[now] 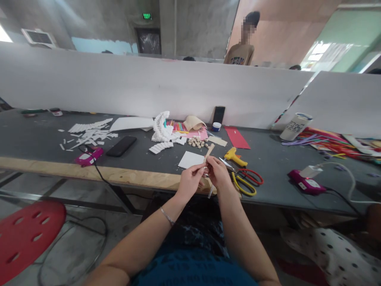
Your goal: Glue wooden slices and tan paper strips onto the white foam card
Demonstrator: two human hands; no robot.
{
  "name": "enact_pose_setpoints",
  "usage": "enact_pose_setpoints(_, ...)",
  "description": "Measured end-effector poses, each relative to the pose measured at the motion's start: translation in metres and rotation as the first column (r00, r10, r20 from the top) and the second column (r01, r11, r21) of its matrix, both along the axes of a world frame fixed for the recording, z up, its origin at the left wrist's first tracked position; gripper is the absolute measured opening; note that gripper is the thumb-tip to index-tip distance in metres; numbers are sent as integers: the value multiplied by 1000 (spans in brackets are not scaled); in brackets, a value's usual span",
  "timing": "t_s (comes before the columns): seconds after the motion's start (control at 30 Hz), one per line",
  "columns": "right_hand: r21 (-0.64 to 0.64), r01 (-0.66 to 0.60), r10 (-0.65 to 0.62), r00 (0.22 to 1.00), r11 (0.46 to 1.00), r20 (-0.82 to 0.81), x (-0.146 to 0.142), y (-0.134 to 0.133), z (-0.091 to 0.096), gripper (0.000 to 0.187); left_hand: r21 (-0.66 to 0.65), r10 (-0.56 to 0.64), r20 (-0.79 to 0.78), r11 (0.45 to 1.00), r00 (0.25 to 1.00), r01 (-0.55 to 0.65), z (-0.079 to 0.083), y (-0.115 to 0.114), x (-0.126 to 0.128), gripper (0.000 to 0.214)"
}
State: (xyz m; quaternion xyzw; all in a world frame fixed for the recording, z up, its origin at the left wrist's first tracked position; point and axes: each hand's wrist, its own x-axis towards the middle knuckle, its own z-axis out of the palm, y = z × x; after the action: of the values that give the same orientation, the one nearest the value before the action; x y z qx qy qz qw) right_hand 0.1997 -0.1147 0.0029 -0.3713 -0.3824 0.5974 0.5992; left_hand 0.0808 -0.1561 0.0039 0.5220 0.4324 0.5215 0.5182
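Note:
Both my hands meet over the table's front edge, fingers pinched on a narrow beige paper strip that sticks up between them. My left hand is closed at its lower end, and my right hand grips it from the other side. A white paper square lies flat just behind my fingers. Beyond it sits a pile of small beige paper rolls, with a flat beige paper piece alongside. To the right of my right hand are a yellow glue gun and scissors with red and yellow handles.
Folded white paper pieces stand at the back centre. A black phone and white paper scraps lie left. Corded magenta power strips sit at both sides. A red stool is at lower left. Someone stands behind the partition.

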Motion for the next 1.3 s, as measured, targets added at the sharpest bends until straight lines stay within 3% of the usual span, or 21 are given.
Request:
enact_pose_setpoints(0.23, 36, -9, 10, 1000, 999, -12, -2, -2, 5, 37, -53, 19, 8, 998, 1000, -19, 10, 4, -4, 21)
enact_pose_setpoints(0.4, 73, 11, -12, 1000, 997, 16, -3, -4, 3, 34, -176, 5, 89, 984, 996, 11, 15, 4, -6, 37)
enact_pose_setpoints(0.5, 89, 24, -28, 999, 996, 41, -4, -6, 3, 32, -263, -44, 92, 962, 995, 67, 17, 4, -8, 28)
enact_pose_setpoints(0.63, 90, 26, -35, 994, 996, 105, -4, -8, 0, 32, -298, -9, 110, 954, 994, 41, 17, 4, -7, 22)
enact_pose_setpoints(1.1, 190, 93, -158, 918, 977, 364, -1, -18, -2, 46, -266, 102, 111, 961, 989, -69, 15, 1, -3, 16)
enact_pose_setpoints(1.3, 198, 108, -176, 911, 974, 372, 2, -18, -2, 45, -254, 17, 134, 967, 991, 18, 15, -1, -6, 16)
